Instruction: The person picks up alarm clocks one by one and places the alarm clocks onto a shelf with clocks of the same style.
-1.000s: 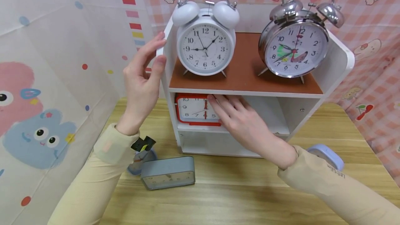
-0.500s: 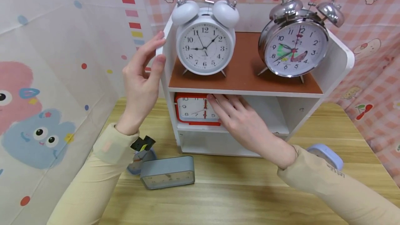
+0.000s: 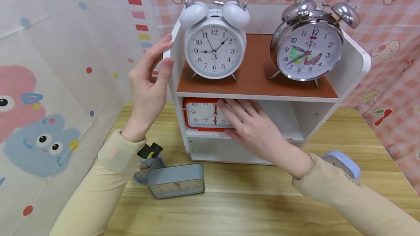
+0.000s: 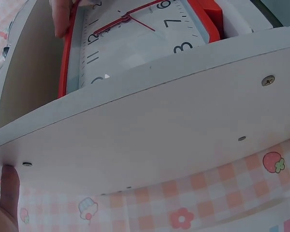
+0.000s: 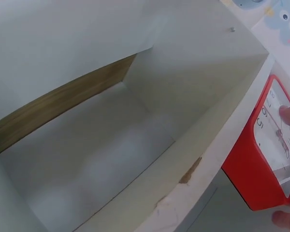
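My right hand touches the right part of a red-framed square clock on the middle shelf. Its fingers lie forward over the clock's right side, hiding that part of the dial, while the thumb shows by the lower edge. In the right wrist view, fingertips overlap the white dial of the red clock. My left hand rests its fingertips and thumb against the left side panel of a white shelf unit. The left wrist view shows those fingertips on the panel's outer face.
Above, on the brown top shelf, stand a white twin-bell alarm clock and a silver one. A grey-blue box-shaped clock and a round blue clock lie front left on the wooden table. A lilac clock is at right.
The right thumb has come into view below the red clock's lower edge. Otherwise both hands and the clocks keep their places.
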Demonstrator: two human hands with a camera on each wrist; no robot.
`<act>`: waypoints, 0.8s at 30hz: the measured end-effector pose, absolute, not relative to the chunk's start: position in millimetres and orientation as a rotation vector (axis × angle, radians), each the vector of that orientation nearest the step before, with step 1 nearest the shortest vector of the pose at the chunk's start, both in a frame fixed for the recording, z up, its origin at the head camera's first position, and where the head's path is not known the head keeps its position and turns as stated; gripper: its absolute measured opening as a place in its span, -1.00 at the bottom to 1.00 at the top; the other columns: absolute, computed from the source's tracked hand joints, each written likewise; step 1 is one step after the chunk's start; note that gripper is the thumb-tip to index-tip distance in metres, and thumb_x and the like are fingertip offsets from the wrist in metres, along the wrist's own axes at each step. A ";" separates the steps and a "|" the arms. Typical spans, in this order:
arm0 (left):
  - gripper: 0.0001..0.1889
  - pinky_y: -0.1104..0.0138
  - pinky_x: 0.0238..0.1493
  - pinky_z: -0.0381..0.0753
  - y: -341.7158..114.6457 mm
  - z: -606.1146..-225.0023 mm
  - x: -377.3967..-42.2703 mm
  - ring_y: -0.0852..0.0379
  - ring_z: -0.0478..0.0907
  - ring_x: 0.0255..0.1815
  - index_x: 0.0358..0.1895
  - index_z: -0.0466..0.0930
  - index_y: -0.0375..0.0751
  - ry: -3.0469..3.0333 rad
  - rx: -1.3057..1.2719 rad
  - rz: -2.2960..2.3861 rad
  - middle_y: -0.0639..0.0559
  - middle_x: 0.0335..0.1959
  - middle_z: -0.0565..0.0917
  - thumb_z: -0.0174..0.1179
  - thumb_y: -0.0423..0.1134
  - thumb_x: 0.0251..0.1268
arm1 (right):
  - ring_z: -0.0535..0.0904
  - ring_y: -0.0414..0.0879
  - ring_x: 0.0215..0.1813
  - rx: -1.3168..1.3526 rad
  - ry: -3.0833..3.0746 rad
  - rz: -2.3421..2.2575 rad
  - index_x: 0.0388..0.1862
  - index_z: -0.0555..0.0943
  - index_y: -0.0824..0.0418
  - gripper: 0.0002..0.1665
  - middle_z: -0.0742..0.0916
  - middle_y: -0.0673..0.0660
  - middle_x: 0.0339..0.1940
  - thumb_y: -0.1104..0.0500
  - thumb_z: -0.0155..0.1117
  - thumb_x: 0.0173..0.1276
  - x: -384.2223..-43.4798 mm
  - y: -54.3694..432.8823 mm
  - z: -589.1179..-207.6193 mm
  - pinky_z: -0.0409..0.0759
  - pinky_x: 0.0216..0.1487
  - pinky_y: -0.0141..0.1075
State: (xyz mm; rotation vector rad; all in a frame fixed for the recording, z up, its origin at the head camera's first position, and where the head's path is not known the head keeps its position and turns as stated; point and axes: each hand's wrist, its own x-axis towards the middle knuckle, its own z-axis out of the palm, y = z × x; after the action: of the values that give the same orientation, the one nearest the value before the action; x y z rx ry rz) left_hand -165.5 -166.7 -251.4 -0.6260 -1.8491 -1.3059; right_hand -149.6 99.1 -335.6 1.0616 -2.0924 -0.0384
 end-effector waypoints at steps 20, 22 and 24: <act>-0.63 0.60 -0.17 0.70 -167.4 -252.1 -165.3 0.06 0.66 0.41 0.31 0.61 -0.28 -1.850 -0.631 -1.296 -0.08 0.44 0.64 0.17 -0.18 0.61 | 0.49 0.29 0.55 1.155 -2.061 0.196 0.55 0.41 0.28 -0.09 0.53 0.33 0.56 -0.25 0.35 0.46 -120.1 94.3 -353.8 0.62 0.40 0.22; -0.64 0.60 -0.15 0.71 -167.8 -252.2 -165.7 0.05 0.65 0.41 0.31 0.61 -0.28 -1.853 -0.633 -1.287 -0.08 0.45 0.63 0.17 -0.19 0.61 | 0.49 0.29 0.55 1.168 -2.059 0.217 0.55 0.41 0.28 -0.06 0.53 0.33 0.56 -0.25 0.41 0.41 -116.0 92.3 -356.5 0.62 0.41 0.21; -0.64 0.60 -0.15 0.71 -168.1 -252.1 -166.2 0.05 0.65 0.41 0.31 0.60 -0.29 -1.855 -0.635 -1.282 -0.08 0.45 0.63 0.16 -0.21 0.61 | 0.48 0.28 0.56 1.179 -2.062 0.236 0.55 0.42 0.28 -0.06 0.53 0.33 0.57 -0.25 0.40 0.42 -112.2 90.0 -359.5 0.62 0.41 0.20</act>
State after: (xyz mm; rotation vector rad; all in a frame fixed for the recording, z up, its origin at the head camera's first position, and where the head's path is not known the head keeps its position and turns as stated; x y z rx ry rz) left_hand -166.2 -168.1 -252.1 -0.6346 -1.8548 -1.2825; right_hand -112.2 90.0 -359.5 1.1789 -2.0622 0.2357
